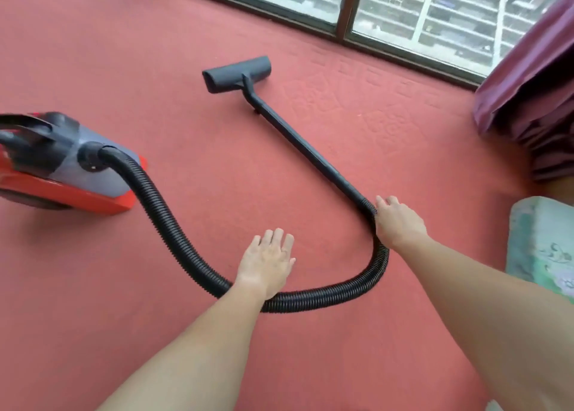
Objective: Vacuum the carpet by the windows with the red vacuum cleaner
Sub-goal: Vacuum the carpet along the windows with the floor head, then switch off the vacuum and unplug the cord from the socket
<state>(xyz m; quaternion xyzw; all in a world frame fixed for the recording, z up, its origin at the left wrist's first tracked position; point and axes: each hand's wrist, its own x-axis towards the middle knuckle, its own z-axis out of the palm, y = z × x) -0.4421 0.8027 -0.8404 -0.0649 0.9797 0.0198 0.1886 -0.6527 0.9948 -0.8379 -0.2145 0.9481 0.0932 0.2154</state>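
Observation:
The red and grey vacuum cleaner point(62, 168) sits on the red carpet point(155, 53) at the left. Its black ribbed hose point(161, 224) curves down and round to a rigid black wand point(310, 149), which lies flat on the carpet. The dark floor nozzle point(237, 72) rests near the window. My right hand point(397, 221) is over the joint of hose and wand, fingers spread and touching it, not closed round it. My left hand point(267, 261) hovers flat above the hose's low bend, fingers apart, holding nothing.
A window with a dark frame point(344, 13) runs along the far edge of the carpet. A purple curtain point(534, 78) hangs bunched at the right. A pale green patterned cushion or seat point(540, 243) stands at the right edge.

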